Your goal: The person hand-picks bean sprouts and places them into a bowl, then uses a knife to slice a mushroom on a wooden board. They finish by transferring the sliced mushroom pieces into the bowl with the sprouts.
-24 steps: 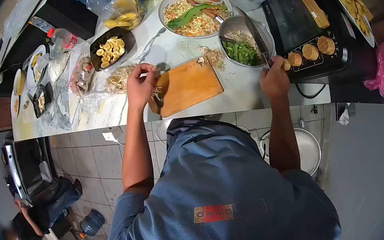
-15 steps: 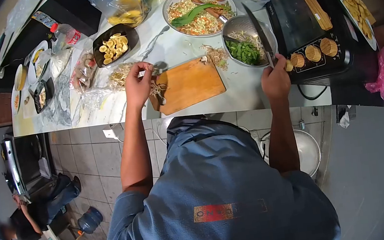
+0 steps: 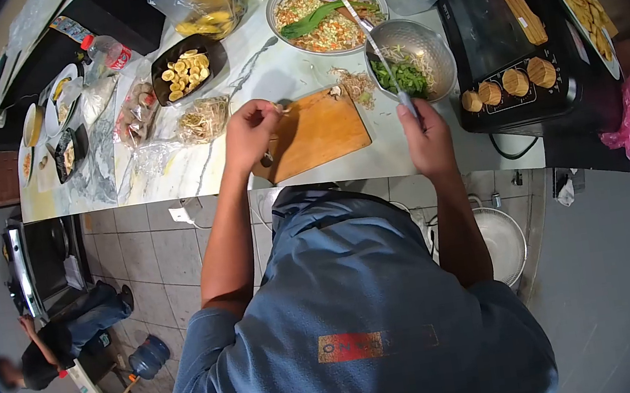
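My left hand [image 3: 251, 132] is closed in a pinch above the left edge of the wooden cutting board [image 3: 323, 133]; a small pale bit shows at its fingertips, too small to name. My right hand [image 3: 428, 138] grips the handle of a knife [image 3: 385, 60], whose blade points up and leftward over the metal bowl [image 3: 436, 61]. Chopped green leaves [image 3: 413, 80] and bean sprouts lie in that bowl. Loose sprout scraps [image 3: 355, 86] rest at the board's upper right corner. A bag of bean sprouts [image 3: 203, 120] sits left of my left hand.
Behind the board stands a round tray of chopped vegetables [image 3: 323, 46] with an egg. A black dish of sliced banana [image 3: 210, 51] is at the back left. An oven with wooden knobs [image 3: 515, 84] stands right. Another person [image 3: 52, 342] is at the far lower left.
My right hand has moved left with the knife, which now slants over the bowl. My left hand has shifted slightly right; the sprouts hanging below it are no longer seen.
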The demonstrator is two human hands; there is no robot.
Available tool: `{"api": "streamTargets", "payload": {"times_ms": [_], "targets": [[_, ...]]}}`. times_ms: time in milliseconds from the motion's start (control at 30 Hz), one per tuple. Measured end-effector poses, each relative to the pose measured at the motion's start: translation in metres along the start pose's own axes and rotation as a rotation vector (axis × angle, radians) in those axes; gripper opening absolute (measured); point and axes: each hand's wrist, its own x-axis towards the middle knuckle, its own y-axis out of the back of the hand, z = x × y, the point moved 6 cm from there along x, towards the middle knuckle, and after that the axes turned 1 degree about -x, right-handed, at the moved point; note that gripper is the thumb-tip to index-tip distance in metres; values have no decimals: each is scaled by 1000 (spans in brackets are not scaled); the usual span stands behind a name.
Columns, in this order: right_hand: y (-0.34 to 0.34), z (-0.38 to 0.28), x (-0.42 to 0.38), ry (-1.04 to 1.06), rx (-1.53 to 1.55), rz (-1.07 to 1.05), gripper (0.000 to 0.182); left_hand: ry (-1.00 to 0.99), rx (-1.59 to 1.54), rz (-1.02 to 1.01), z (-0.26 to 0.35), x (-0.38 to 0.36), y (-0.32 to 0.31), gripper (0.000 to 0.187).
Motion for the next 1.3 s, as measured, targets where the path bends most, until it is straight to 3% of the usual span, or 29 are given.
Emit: {"api": "streamTargets", "payload": {"times_ms": [233,300,500,567,767,933,1000,1033,1100,1300], "targets": [[-7,1,-16,-1,-10,-46,25,67,112,-182,-7,-5,-52,13],[-6,2,-18,-34,-42,-49,25,3,207,-168,-14,-2,-55,16],[-10,15,-24,-43,-24,-88,25,72,290,-124,-5,-1,-52,20],[-14,22,-26,-64,-16,-122,26,50,548,-56,-4,0,-47,25],[-23,39,-31,-116,13,-189,27,21,785,52,6,-4,-36,31],[-23,45,-37,-100,23,-239,28,55,775,33,9,-7,-27,30],[-29,51,-45,-152,-10,-398,25,-310,741,43,21,-12,-30,20],[-29,51,-49,-157,-9,-402,25,-304,742,42,17,-13,-29,20],[-35,51,-57,-224,28,-451,26,-481,728,-29,23,-15,-34,17],[-44,40,-66,-198,-67,-463,32,-462,729,-2,10,-11,-35,19]]}}
